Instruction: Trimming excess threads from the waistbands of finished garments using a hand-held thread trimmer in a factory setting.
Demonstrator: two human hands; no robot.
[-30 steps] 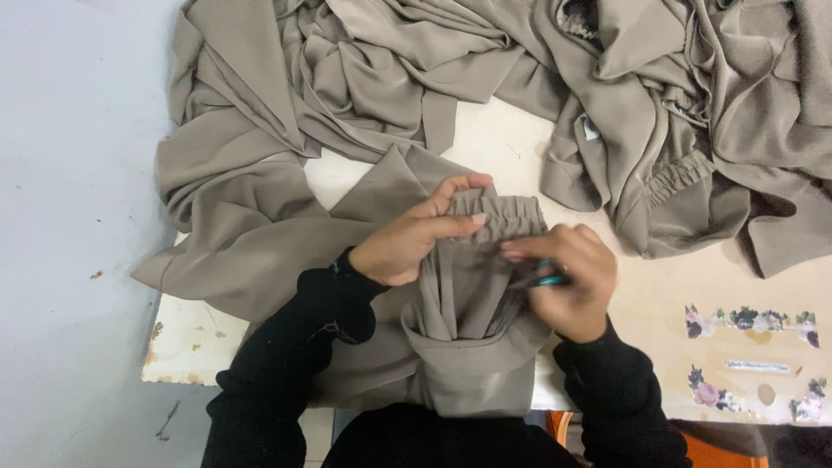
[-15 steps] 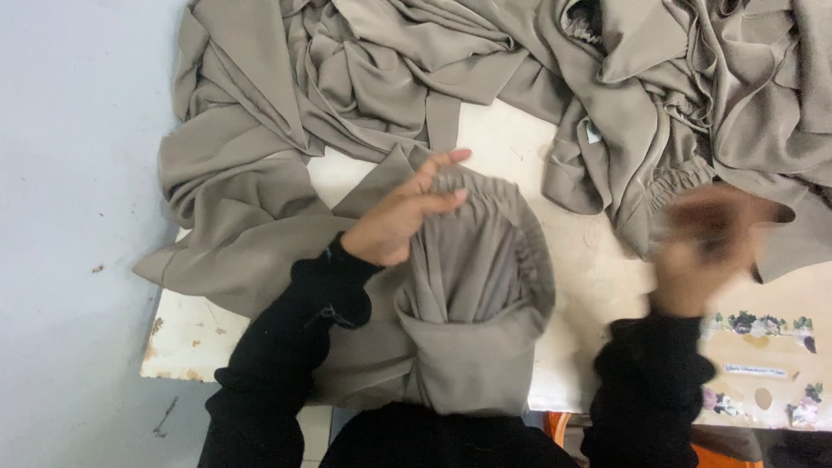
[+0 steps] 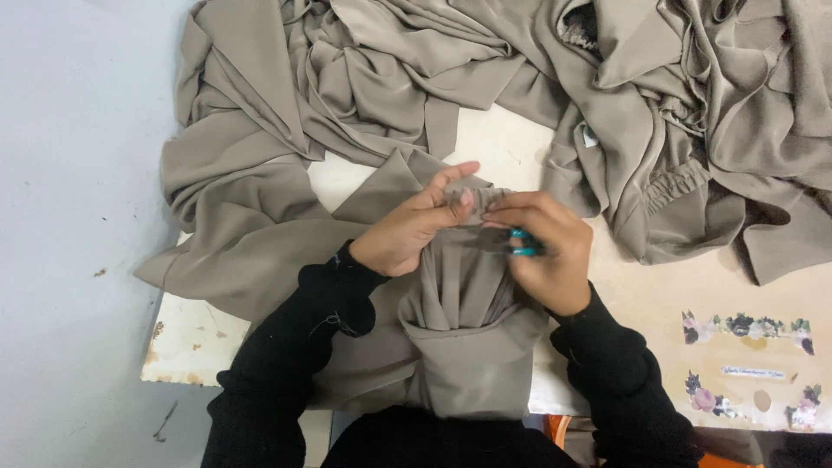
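Pinching the gathered elastic edge of the taupe garment [image 3: 472, 295], the left hand [image 3: 407, 230] is curled over it; the right hand [image 3: 542, 251] is closed around a teal-handled tool [image 3: 523, 243] beside it. Bare desk [image 3: 667, 295] is left right of the garment.

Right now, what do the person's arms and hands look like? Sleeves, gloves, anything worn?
Both arms wear long black sleeves, bunched in soft folds and ending at the wrists. A few pale lint threads cling to the left sleeve. The left hand and right hand are bare: no gloves, and no rings or watch show.
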